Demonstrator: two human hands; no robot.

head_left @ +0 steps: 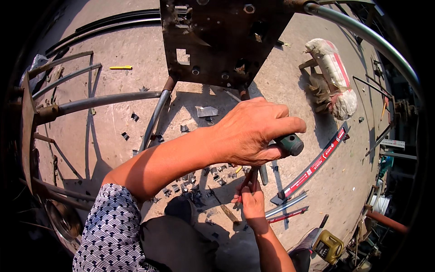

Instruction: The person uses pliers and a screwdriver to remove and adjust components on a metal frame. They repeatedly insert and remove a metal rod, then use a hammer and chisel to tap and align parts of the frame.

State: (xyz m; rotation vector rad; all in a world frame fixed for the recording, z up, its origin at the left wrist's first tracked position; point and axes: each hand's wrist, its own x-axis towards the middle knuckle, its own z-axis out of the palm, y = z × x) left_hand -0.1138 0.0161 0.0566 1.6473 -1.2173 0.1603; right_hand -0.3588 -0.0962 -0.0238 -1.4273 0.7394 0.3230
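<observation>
My left hand (253,129) reaches across the middle, its fingers wrapped round a dark green tool handle (290,145) with a hole near its end. The rest of that tool is hidden by my hand. Below it, my right hand (253,204) is closed on a slim red-handled tool (246,183), whose working end lies behind my left hand. A short grey bar end (264,175) shows just right of it. Above both hands stands a dark steel plate (213,50) with square cutouts and nuts, joined to metal tubes.
Small dark metal offcuts (192,186) litter the floor beneath my hands. A long red-labelled strip (317,161) lies to the right, below a wrapped stool (333,68). Metal tubes (113,102) jut from the left. A yellow-green jerrycan (328,247) stands lower right; a yellow marker (120,67) lies upper left.
</observation>
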